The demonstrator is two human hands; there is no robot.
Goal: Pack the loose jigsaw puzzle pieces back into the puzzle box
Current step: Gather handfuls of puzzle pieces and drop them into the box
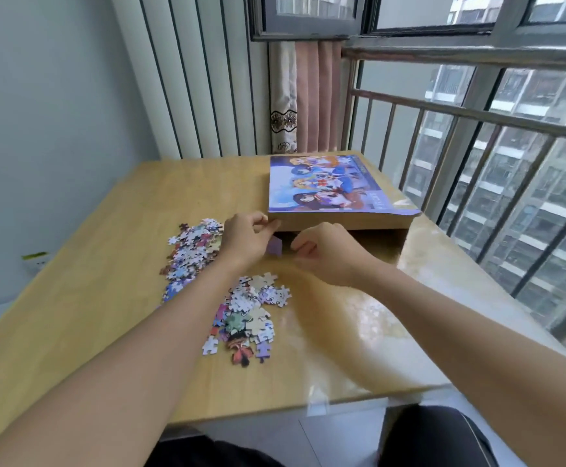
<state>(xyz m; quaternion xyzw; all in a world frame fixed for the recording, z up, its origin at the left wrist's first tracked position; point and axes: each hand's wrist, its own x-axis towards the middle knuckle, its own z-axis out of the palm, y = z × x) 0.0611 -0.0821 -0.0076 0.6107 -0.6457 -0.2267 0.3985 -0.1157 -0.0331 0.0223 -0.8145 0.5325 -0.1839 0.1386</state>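
The puzzle box [328,187], with a colourful cartoon picture on top, lies at the table's far right. Its near end is open, and a small purple flap [275,246] shows at the left of the opening. My left hand [246,239] pinches the box's near left corner. My right hand [328,252] is at the opening with its fingers curled; what they hold is hidden. Loose puzzle pieces lie in two heaps: one pile [190,252] left of my left hand, another pile [251,311] between my forearms.
The wooden table [106,298] has a glossy cover on its right part. A window with a metal railing [477,136] runs along the right. A curtain [305,96] hangs behind the box, and a wall stands on the left.
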